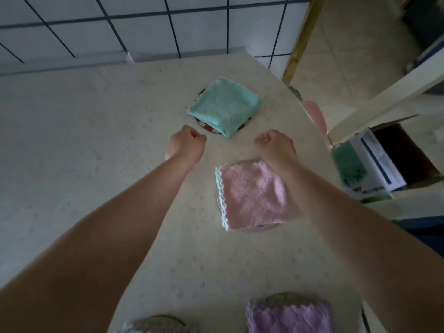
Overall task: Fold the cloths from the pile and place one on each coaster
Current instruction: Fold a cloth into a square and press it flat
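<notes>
A folded teal cloth (224,106) lies on a red-rimmed round coaster (205,126) at the far middle of the table. Nearer me, a folded pink cloth (252,197) covers another coaster (260,229). A folded purple cloth (289,316) sits on a third coaster (286,295) at the bottom edge. A fourth coaster (158,323) shows at the bottom left, mostly cut off. My left hand (186,145) hovers just left of the teal cloth, fingers curled, holding nothing. My right hand (276,145) hovers between the teal and pink cloths, fingers curled and empty.
The pale table (96,140) meets a tiled wall (144,25) at the back. Its right edge curves away past a pink item (314,114). A teal cloth (348,164) lies beside a box (377,162) on a shelf to the right.
</notes>
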